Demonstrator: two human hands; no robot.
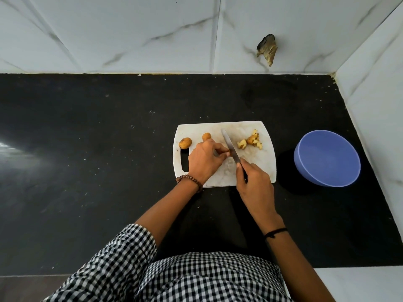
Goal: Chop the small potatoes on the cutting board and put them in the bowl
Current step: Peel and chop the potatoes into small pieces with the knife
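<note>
Now, step in hand: chopping, partway through; two whole potatoes (185, 143) wait at the upper left of the cutting board (259, 171), chopped pieces (250, 142) lie at its upper right, and the bowl (322, 178) holds nothing
Left hand (205, 159): fingers curled down at mid-board on what I judge is a pinned potato, almost hidden beneath them
Right hand (254, 184): clasped round the handle of the knife (230, 147), blade slanting up-left, just beside the left fingertips
Next move: a firm downward press, fingertips tucked away from the blade
Edges: pieces sit near the board's right edge; the bowl stands apart at the right of the frame, close to the tiled wall (375, 110)
Room: broad dark counter (98, 149) opens to the left
</note>
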